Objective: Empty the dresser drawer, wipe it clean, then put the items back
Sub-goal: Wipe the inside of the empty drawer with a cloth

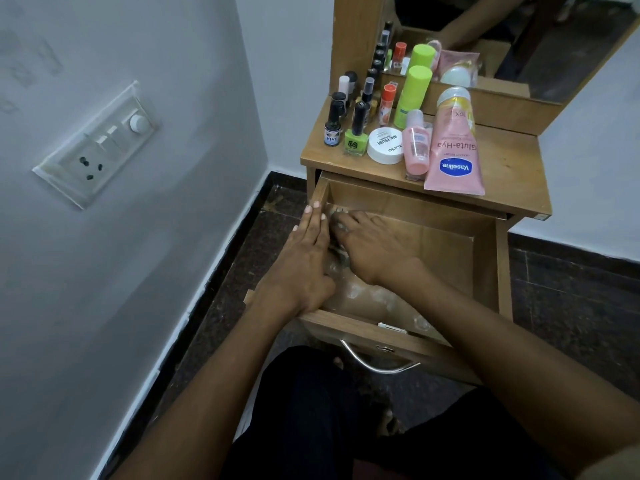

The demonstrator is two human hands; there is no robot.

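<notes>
Drawer (485, 271), wooden, pulled out, metal handle (375, 363) nearest; floor streaked with pale smears. Left hand (304, 258) flat, fingers straight along left wall. Right hand (370, 247) beside it, fingers curled on something unclear. Beyond, on dresser top (512, 168): Vaseline tube (453, 150), bottles (360, 129).

Both hands reach into the open dresser drawer (450, 244): the left hand (304, 258) lies flat along its left wall, the right hand (374, 251) presses a crumpled clear plastic (337, 220). Cosmetics crowd the bench (509, 168) above.
</notes>
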